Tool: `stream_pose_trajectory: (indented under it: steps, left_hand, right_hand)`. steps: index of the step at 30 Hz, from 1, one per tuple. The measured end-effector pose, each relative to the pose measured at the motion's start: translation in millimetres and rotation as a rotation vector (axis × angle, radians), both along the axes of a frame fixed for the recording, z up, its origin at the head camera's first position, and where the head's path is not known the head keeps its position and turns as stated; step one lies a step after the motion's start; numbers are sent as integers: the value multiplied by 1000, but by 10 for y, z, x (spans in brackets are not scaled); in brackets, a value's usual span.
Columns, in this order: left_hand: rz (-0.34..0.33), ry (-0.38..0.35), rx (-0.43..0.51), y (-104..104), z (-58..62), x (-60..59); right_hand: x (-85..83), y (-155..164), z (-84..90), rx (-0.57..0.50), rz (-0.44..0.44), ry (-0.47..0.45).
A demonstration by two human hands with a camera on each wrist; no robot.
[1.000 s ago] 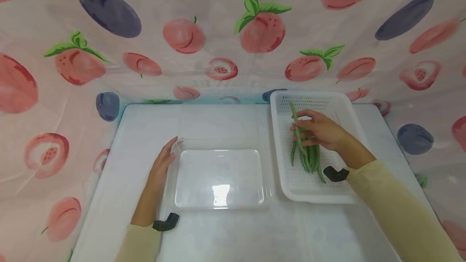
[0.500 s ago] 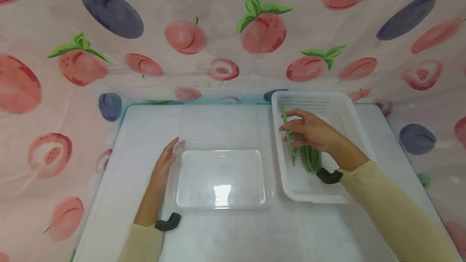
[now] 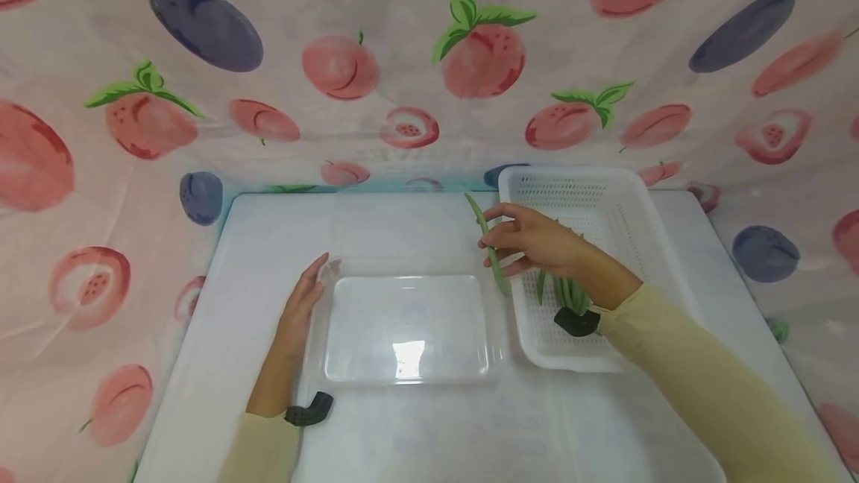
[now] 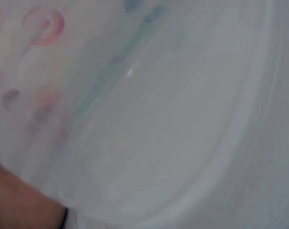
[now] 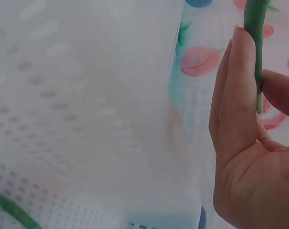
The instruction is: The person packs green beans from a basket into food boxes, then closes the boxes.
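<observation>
My right hand [image 3: 530, 241] pinches one long green bean [image 3: 488, 248] between thumb and fingers, above the gap between the white perforated basket [image 3: 624, 200] and the clear plastic container [image 3: 406, 326]. In the right wrist view the green bean [image 5: 255, 28] lies against my fingertips [image 5: 240, 52]. Several more green beans [image 3: 567, 293] lie in the basket, partly hidden by my wrist. My left hand [image 3: 302, 304] rests with straight fingers against the left wall of the clear container. In the left wrist view only the container's blurred curved rim [image 4: 230, 138] shows.
The white table [image 3: 429, 423] is enclosed by a fruit-printed cloth [image 3: 403, 58] at the back and sides. The clear container stands at the middle, the basket at the back right. A small green object [image 3: 778, 330] lies beyond the table's right edge.
My right hand has lifted one bean out of the basket and carried it left, past the basket's left rim. The left hand has stayed put.
</observation>
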State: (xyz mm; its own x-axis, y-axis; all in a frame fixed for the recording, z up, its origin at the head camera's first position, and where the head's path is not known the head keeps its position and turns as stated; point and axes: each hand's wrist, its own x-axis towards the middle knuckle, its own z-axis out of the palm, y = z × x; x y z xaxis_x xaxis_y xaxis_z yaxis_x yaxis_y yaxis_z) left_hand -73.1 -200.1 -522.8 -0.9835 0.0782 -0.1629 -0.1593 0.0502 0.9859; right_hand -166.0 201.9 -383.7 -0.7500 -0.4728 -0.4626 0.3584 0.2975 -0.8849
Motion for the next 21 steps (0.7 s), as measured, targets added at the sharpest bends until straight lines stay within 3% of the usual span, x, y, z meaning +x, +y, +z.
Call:
stream_pose_trajectory:
  steps: [21]
  left_hand:
    - [-8,-11,-6,-14,3,-24]
  right_hand:
    - [48,-687,76,-12,68,-34]
